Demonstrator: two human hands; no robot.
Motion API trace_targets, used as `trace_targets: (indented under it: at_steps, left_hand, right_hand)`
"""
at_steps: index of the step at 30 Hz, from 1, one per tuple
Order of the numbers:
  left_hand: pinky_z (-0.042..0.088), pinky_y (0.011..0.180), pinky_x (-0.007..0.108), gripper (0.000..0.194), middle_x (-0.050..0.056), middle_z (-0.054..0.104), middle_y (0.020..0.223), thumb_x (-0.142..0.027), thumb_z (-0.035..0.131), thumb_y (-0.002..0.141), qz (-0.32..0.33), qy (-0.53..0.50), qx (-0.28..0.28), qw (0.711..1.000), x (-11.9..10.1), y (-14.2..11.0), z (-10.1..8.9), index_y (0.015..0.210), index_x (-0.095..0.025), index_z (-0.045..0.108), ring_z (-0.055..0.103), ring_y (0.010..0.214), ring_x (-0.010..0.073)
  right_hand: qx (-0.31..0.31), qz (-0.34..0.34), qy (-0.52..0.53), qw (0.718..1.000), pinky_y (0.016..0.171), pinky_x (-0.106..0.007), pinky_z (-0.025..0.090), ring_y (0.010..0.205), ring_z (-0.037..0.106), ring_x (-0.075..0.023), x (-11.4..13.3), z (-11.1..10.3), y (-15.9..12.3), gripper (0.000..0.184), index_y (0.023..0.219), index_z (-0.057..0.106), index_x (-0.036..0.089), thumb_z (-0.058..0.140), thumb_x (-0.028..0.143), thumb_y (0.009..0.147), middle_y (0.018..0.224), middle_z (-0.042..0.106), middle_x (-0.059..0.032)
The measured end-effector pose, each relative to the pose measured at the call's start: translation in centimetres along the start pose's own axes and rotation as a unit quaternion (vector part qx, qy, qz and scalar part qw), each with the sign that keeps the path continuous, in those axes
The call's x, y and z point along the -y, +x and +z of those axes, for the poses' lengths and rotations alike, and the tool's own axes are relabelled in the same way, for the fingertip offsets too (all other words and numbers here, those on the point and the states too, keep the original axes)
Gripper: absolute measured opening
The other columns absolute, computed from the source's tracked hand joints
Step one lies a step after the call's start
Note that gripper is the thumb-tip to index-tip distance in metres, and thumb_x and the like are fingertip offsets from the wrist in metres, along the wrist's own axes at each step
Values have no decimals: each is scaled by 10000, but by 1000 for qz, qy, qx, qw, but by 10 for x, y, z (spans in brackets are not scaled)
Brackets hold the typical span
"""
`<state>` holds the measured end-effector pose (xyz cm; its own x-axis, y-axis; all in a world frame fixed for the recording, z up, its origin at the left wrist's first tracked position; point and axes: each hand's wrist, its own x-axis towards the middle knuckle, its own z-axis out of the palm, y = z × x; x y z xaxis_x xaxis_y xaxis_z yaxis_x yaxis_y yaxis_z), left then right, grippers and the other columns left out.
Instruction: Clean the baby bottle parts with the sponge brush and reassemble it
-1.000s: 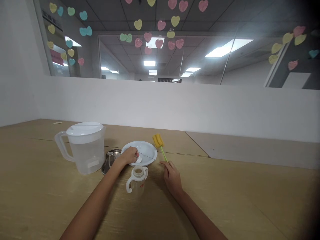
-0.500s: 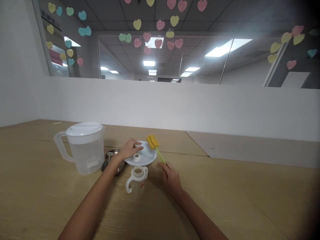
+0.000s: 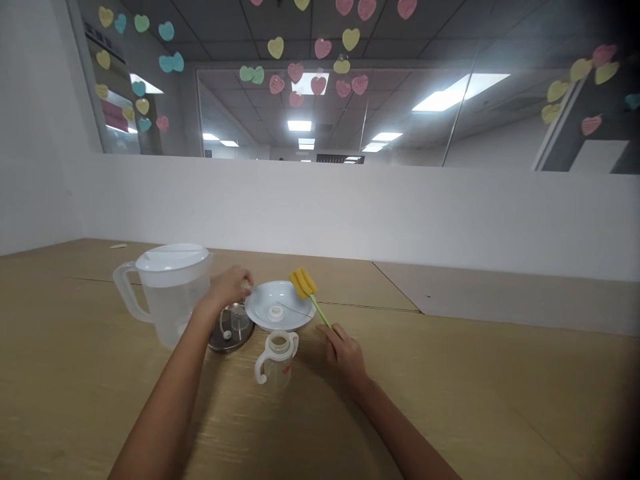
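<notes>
While right fingers [image 3: 331,335] grip brush [image 3: 305,286], bottle [image 3: 279,367] upright.

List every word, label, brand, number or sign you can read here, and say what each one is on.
None can be read in full:
Red print on the bottle: too small and blurred.
Characters on the sign behind the window, upper left: too blurred.
Faint marks on some heart notes: too small to tell any words.
</notes>
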<state>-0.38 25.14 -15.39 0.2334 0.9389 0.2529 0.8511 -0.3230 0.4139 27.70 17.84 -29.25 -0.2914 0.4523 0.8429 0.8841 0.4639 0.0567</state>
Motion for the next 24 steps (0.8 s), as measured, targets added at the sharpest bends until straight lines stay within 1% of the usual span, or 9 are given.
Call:
trace_targets:
  at_steps: [2, 5, 8, 10, 12, 16, 18, 22, 24]
  left_hand:
    - [440, 722, 254, 203, 47, 649, 839, -154, 656, 552, -58, 76, 68, 993, 10, -1, 1, 754, -169, 644, 587, 829, 189]
    - [455, 622, 258, 199, 28, 648, 657, -115, 708, 440, -111, 74, 137, 982, 20, -2, 6, 606, -156, 604, 605, 680, 191]
    - [467, 543, 274, 214, 31, 614, 517, -178, 743, 426, -161, 53, 202, 965, 26, -3, 14, 535, -148, 561, 597, 546, 189]
    - [476, 523, 291, 223, 42, 603, 480, -227, 746, 449, -177, 38, 225, 958, 28, -1, 21, 523, -147, 550, 596, 507, 196]
    - [484, 525, 305, 211, 56, 605, 478, -235, 734, 471, -178, 30, 225, 958, 29, 2, 29, 524, -144, 551, 602, 504, 206]
    - [490, 552, 321, 176, 76, 616, 508, -230, 709, 504, -155, 36, 185, 970, 31, 8, 41, 537, -135, 564, 622, 549, 227]
    - [489, 557, 322, 168, 79, 618, 514, -240, 705, 512, -146, 42, 171, 974, 32, 9, 44, 553, -132, 582, 625, 561, 230]
    - [481, 517, 301, 154, 58, 619, 488, -225, 714, 487, -135, 31, 188, 972, 31, 6, 44, 589, -144, 632, 609, 496, 209]
    - [480, 520, 306, 167, 52, 627, 492, -191, 728, 447, -112, 22, 169, 979, 27, 4, 42, 589, -157, 647, 609, 495, 214]
  right_hand:
    - [0, 7, 3, 1000, 506, -171, 335, 544, 442, -68, 0, 0, 0, 366, 1017, 622, 163, 333, 59, 818, 694, 504, -18]
    - [8, 4, 2, 1000, 495, -171, 327, 538, 436, -67, 0, 0, -1, 364, 1018, 624, 162, 328, 69, 827, 697, 502, -19]
    - [22, 3, -6, 1000, 492, -168, 327, 537, 442, -67, 0, 0, -1, 369, 1021, 624, 162, 318, 77, 833, 705, 512, -23]
    - [29, 6, -8, 1000, 492, -164, 329, 540, 447, -66, 0, -1, -1, 372, 1017, 626, 165, 313, 80, 834, 712, 521, -25]
    - [29, 10, -1, 1000, 494, -162, 334, 541, 447, -65, 0, -1, -1, 371, 1009, 628, 166, 315, 78, 831, 718, 525, -27]
    - [32, 9, 9, 999, 505, -158, 341, 548, 450, -64, 0, -1, -1, 361, 1007, 627, 167, 322, 81, 833, 721, 526, -26]
    - [37, 5, 0, 999, 512, -157, 339, 552, 451, -66, 0, -1, -1, 365, 1001, 628, 168, 316, 80, 834, 713, 525, -25]
    - [34, -6, -1, 999, 508, -165, 319, 544, 431, -67, 1, -1, 0, 355, 982, 632, 159, 325, 72, 825, 700, 516, -21]
    - [31, -8, 7, 999, 500, -167, 306, 535, 417, -63, 1, -1, 0, 350, 977, 631, 157, 331, 68, 821, 695, 511, -18]
